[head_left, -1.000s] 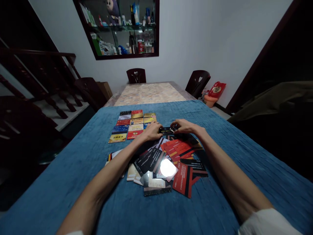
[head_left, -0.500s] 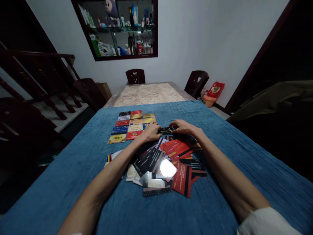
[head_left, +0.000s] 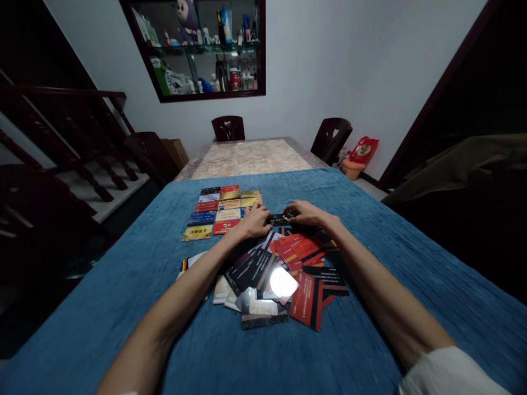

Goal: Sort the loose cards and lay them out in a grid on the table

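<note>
A black card [head_left: 278, 219] with yellowish print lies flat between my two hands, past the far edge of a loose heap. My left hand [head_left: 256, 220] grips its left end with curled fingers. At the other end, the fingers of my right hand [head_left: 304, 212] close on the card too. Nearer to me spreads the heap of overlapping cards, among them a red card [head_left: 307, 302], a dark card [head_left: 263, 315] and an orange-red card [head_left: 302, 247]. Left of my left hand, several cards lie in neat rows, with a gold card [head_left: 197, 232] at the near corner.
A blue cloth [head_left: 362, 219] covers the near part of the table; its bare patterned top [head_left: 255, 156] shows beyond. Dark wooden chairs [head_left: 228, 128] stand around the far end. A glass-shelved cabinet [head_left: 206, 49] is set in the wall. My left forearm passes over some pale cards [head_left: 222, 291].
Both hands stay on the black card with hardly any movement. The whole view has shifted slightly since the first frame.
</note>
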The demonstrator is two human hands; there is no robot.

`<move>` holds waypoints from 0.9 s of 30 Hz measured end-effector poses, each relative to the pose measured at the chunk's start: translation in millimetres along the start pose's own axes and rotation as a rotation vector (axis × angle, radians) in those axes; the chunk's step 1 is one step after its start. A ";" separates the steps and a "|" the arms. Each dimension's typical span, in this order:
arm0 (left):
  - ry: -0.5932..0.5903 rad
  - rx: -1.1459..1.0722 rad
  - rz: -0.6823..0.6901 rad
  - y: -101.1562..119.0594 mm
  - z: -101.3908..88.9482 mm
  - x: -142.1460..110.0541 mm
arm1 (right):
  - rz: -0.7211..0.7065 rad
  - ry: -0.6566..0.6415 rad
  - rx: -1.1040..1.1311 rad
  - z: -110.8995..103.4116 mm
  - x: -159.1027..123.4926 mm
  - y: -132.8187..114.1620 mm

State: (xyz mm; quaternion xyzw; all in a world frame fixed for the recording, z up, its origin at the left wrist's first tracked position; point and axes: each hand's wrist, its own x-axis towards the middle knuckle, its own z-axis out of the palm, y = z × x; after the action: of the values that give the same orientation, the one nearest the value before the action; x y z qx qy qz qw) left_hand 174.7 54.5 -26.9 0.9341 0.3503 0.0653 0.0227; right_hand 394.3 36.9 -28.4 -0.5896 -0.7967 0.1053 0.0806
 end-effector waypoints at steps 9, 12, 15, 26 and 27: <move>-0.011 0.020 0.030 1.7 -3.0 -1.9 | -0.006 -0.001 0.000 -2.5 -1.8 -3.4; -0.004 0.021 0.039 0.7 -4.9 -4.1 | -0.010 -0.002 0.002 -3.1 -2.6 -4.0; 0.032 0.020 0.030 -1.6 -9.8 -10.9 | -0.004 0.020 0.008 -2.7 -3.2 -4.0; 0.159 -0.003 0.030 -18.0 -39.3 -69.3 | -0.131 0.158 0.018 -13.8 -4.0 -32.7; 0.170 -0.009 0.027 -20.5 -39.9 -75.4 | -0.150 0.164 0.014 -15.3 -4.8 -37.9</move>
State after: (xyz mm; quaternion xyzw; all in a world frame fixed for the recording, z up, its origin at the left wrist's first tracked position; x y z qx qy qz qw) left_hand 99.6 20.3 2.8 0.9298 0.3379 0.1459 -0.0040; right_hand 364.6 22.8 -3.7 -0.5344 -0.8285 0.0560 0.1574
